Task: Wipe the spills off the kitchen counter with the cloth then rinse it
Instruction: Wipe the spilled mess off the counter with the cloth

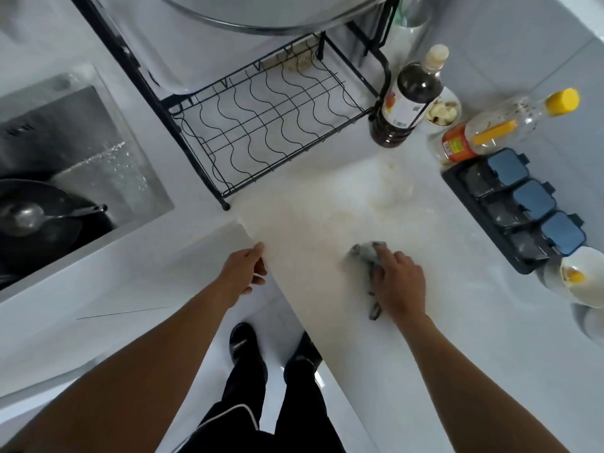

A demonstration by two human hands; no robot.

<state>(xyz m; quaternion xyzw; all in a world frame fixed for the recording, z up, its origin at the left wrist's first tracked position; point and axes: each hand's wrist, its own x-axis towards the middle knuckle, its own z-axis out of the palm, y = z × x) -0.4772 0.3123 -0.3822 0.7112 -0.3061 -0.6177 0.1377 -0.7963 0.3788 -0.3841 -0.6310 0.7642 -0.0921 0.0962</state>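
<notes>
A crumpled grey cloth [366, 256] lies on the white counter [310, 243], and my right hand [398, 282] presses down on it with fingers spread over its near half. A loop of the cloth sticks out behind the wrist. Yellowish spill stains [385, 194] spread over the counter beyond the cloth. My left hand [243, 273] rests on the counter's front corner edge, thumb on top and fingers curled under the edge. The steel sink [108, 165] lies to the left, holding a dark wok [42, 230] with a ladle in it.
A black wire dish rack [268, 125] stands behind the spill. At the back right stand a dark sauce bottle [408, 99], an oil bottle with a yellow cap [510, 125] and a small dish [443, 112]. A blue-lidded spice box [523, 207] and white bowls [585, 279] sit right.
</notes>
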